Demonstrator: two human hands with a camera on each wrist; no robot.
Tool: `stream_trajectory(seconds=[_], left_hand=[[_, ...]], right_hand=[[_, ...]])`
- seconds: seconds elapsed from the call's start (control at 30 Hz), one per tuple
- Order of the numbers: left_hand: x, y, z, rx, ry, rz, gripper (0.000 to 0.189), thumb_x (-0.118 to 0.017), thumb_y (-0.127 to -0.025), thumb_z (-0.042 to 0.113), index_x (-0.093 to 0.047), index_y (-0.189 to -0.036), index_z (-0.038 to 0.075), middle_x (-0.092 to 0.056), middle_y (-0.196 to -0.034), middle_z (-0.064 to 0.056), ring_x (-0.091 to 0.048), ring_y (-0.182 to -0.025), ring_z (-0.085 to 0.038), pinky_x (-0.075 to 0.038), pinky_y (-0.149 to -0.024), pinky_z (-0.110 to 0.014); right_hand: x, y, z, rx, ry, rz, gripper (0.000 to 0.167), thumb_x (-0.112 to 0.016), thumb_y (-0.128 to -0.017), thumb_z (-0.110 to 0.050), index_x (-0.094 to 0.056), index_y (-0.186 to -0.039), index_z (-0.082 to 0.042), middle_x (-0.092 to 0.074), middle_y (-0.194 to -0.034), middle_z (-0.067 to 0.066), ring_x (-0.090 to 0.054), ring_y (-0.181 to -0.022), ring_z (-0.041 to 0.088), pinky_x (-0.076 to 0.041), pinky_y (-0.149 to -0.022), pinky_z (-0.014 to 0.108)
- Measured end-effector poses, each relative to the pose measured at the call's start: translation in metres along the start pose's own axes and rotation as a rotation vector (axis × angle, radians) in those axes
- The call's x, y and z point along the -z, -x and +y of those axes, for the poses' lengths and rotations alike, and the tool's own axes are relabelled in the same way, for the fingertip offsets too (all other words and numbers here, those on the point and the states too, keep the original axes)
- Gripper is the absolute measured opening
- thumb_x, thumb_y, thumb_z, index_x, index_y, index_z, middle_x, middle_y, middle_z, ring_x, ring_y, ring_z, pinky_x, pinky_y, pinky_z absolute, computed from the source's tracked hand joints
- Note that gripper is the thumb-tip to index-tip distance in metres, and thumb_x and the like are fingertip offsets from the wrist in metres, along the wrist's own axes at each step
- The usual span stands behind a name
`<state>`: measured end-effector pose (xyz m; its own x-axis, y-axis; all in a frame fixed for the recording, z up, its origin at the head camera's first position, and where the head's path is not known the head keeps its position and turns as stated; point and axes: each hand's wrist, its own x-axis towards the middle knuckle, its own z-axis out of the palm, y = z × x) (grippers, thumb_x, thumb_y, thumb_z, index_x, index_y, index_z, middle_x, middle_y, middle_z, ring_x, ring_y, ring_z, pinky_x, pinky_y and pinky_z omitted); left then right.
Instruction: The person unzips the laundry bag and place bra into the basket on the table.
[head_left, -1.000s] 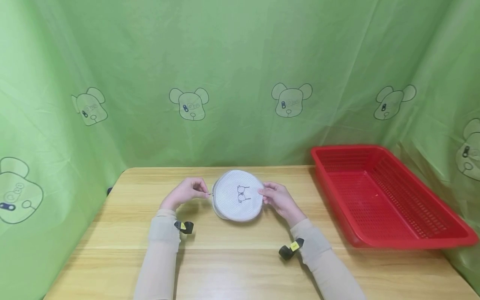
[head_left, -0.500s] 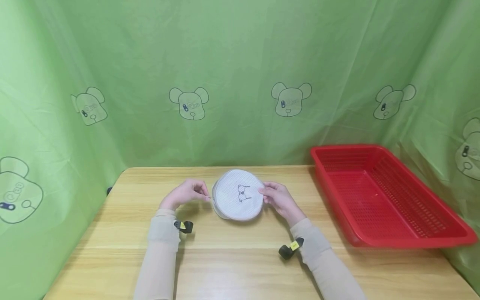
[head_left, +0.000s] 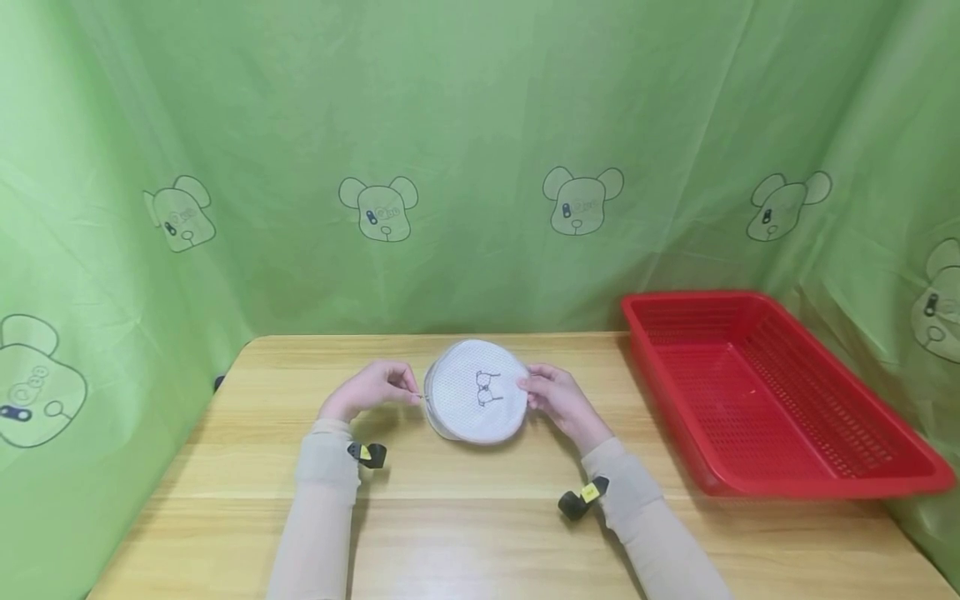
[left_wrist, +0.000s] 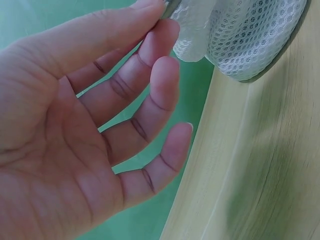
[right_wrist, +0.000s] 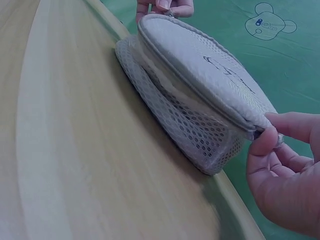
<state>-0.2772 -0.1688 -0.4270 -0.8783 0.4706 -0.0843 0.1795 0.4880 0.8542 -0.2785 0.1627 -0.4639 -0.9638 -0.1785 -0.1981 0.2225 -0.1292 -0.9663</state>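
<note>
A round white mesh laundry bag point(head_left: 483, 417) with a grey zipped rim and a bra drawing on its top stands on the table. My left hand point(head_left: 377, 388) pinches a small zipper pull at its left edge, thumb against forefinger. In the left wrist view, the other fingers of that left hand point(left_wrist: 100, 125) are loosely bent, and the pull is mostly hidden. My right hand point(head_left: 561, 398) pinches the right edge of the bag. The right wrist view has the laundry bag point(right_wrist: 200, 135) with its mesh side slightly folded and the right thumb and fingers point(right_wrist: 265, 142) on its rim.
A red plastic basket point(head_left: 690, 433) with slotted walls stands at the right of the wooden table point(head_left: 465, 533). Green curtains point(head_left: 480, 275) with bear-head prints close off the back and both sides.
My left hand and the zipper pull have shifted slightly toward the near side along the bag's left edge. The right hand stays in place on the rim.
</note>
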Motion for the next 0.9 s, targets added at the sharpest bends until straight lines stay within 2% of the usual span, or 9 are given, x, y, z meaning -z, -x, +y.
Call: stream_trajectory(seconds=[0.13, 0.33, 0.47, 0.6, 0.73, 0.9], left_hand=[[0.0, -0.001, -0.002, 0.006, 0.005, 0.023, 0.013, -0.072, -0.084, 0.009, -0.065, -0.093, 0.003, -0.069, -0.094, -0.018, -0.061, -0.097, -0.037, -0.044, -0.089, -0.033], [0.0, -0.003, -0.003, 0.028, 0.006, 0.087, 0.017, -0.073, -0.084, 0.015, -0.065, -0.095, 0.005, -0.067, -0.092, -0.008, -0.061, -0.089, -0.019, -0.047, -0.09, -0.034], [0.0, -0.005, -0.003, 0.035, 0.011, 0.127, 0.017, -0.073, -0.084, 0.016, -0.065, -0.096, 0.007, -0.067, -0.091, -0.004, -0.06, -0.089, -0.017, -0.048, -0.09, -0.036], [0.0, -0.008, -0.004, 0.041, 0.027, 0.188, 0.016, -0.072, -0.085, 0.015, -0.065, -0.097, 0.007, -0.067, -0.092, -0.004, -0.061, -0.089, -0.017, -0.05, -0.091, -0.037], [-0.001, -0.011, -0.005, 0.05, 0.03, 0.263, 0.018, -0.073, -0.085, 0.017, -0.065, -0.098, 0.007, -0.067, -0.093, -0.005, -0.061, -0.089, -0.018, -0.051, -0.088, -0.036], [-0.004, -0.013, -0.001, 0.049, -0.015, 0.344, 0.019, -0.073, -0.085, 0.018, -0.065, -0.098, 0.006, -0.068, -0.097, -0.01, -0.062, -0.09, -0.02, -0.053, -0.085, -0.036]], right_hand=[[0.001, -0.001, 0.0, -0.01, 0.014, -0.01, 0.042, -0.063, -0.088, 0.0, -0.047, -0.126, 0.005, -0.062, -0.081, -0.004, -0.052, -0.06, 0.005, -0.047, -0.056, 0.016], [0.0, 0.001, -0.002, -0.011, 0.064, 0.006, 0.048, -0.065, -0.087, -0.004, -0.046, -0.13, 0.001, -0.062, -0.093, -0.002, -0.055, -0.069, 0.008, -0.049, -0.063, 0.019], [-0.002, 0.002, -0.003, 0.019, 0.115, 0.008, 0.054, -0.065, -0.087, -0.005, -0.042, -0.136, 0.0, -0.058, -0.108, 0.003, -0.058, -0.078, 0.01, -0.052, -0.072, 0.025], [-0.003, 0.001, -0.002, 0.045, 0.154, -0.006, 0.062, -0.065, -0.087, -0.006, -0.038, -0.142, -0.001, -0.049, -0.129, 0.014, -0.058, -0.085, 0.011, -0.053, -0.079, 0.028], [-0.005, 0.001, -0.002, 0.069, 0.178, -0.042, 0.069, -0.066, -0.086, -0.006, -0.035, -0.148, -0.007, -0.034, -0.151, 0.017, -0.055, -0.105, 0.018, -0.051, -0.09, 0.033], [-0.007, 0.0, 0.0, 0.079, 0.198, -0.102, 0.078, -0.067, -0.084, -0.004, -0.031, -0.152, -0.016, -0.027, -0.16, 0.009, -0.046, -0.131, 0.031, -0.044, -0.105, 0.041]])
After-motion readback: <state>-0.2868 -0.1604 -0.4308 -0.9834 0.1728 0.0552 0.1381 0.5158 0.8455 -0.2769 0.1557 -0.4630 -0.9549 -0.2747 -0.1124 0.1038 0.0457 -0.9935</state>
